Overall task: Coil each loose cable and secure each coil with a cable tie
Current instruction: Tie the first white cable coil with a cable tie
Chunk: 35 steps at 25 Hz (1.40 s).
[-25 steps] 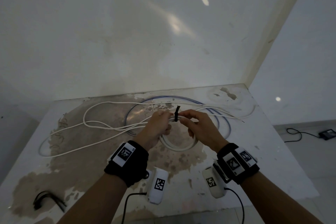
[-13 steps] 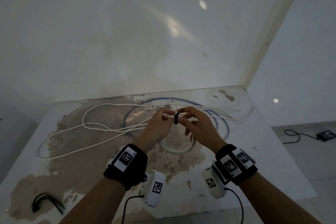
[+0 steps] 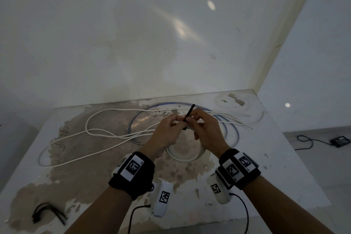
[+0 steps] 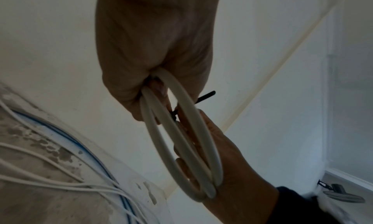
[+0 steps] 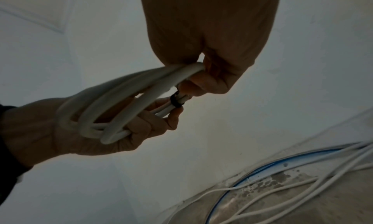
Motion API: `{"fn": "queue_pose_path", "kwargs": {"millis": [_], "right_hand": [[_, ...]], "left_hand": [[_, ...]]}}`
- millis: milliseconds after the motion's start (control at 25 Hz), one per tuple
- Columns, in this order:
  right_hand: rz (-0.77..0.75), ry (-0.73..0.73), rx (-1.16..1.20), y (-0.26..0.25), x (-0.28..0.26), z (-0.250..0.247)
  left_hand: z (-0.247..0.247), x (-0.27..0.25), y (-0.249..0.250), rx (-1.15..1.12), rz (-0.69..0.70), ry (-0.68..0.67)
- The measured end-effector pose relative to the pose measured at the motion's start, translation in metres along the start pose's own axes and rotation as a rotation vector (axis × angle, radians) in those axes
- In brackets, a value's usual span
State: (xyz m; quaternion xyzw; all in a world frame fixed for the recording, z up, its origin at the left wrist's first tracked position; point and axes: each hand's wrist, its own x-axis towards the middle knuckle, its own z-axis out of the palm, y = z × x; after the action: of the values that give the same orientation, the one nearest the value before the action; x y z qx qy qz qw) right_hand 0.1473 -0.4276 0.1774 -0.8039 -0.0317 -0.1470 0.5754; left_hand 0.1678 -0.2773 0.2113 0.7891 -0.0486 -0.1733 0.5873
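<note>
Above the middle of the table my two hands meet on a small coil of white cable (image 3: 185,158) that hangs below them. My left hand (image 3: 174,123) grips the coil's loops (image 4: 181,139) in a fist. A black cable tie (image 3: 190,114) is looped round the strands (image 5: 175,101), and its tail (image 4: 206,97) sticks up, tilted to the right. My right hand (image 3: 191,118) pinches the tie at the coil while its other fingers curl under the loops (image 5: 201,77).
Loose white cables (image 3: 95,133) and a blue-striped cable ring (image 3: 135,119) sprawl over the stained table (image 3: 275,157) behind the hands. A bundle of black ties (image 3: 47,213) lies at the front left corner. A wall stands right behind; a black box (image 3: 340,141) sits on the floor at the right.
The tie's tail, bent down into a small loop half a second ago, now sticks out longer, up and to the right. Both hands have stayed in place on the coil.
</note>
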Motion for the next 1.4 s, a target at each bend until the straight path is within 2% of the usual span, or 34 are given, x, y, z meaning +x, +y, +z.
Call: {"fn": "queue_pose_path", "kwargs": {"millis": [200, 440, 680, 840, 960, 1160, 1240, 1400], "right_hand": [[0.041, -0.052, 0.043, 0.002, 0.003, -0.001], [0.096, -0.038, 0.067, 0.005, -0.001, 0.004], [0.224, -0.054, 0.187, -0.001, -0.008, 0.003], [0.155, -0.103, 0.096, 0.007, -0.004, -0.002], [0.054, -0.074, -0.043, 0.01, -0.002, -0.001], [-0.062, 0.035, -0.076, -0.003, 0.006, -0.003], [-0.042, 0.071, -0.008, -0.007, 0.011, -0.006], [0.021, 0.068, 0.067, -0.008, 0.007, -0.007]], "left_hand": [[-0.002, -0.004, -0.002, 0.06, 0.099, -0.016], [0.005, 0.002, -0.009, 0.163, 0.051, 0.032], [0.006, 0.002, -0.007, 0.185, 0.024, -0.022], [0.003, 0.001, -0.005, 0.156, -0.002, -0.066], [0.003, -0.002, -0.006, 0.153, -0.003, -0.085], [0.004, 0.003, -0.006, 0.305, 0.208, -0.033], [0.004, 0.005, -0.002, 0.342, 0.262, -0.03], [0.003, 0.012, -0.002, 0.332, 0.265, -0.07]]}}
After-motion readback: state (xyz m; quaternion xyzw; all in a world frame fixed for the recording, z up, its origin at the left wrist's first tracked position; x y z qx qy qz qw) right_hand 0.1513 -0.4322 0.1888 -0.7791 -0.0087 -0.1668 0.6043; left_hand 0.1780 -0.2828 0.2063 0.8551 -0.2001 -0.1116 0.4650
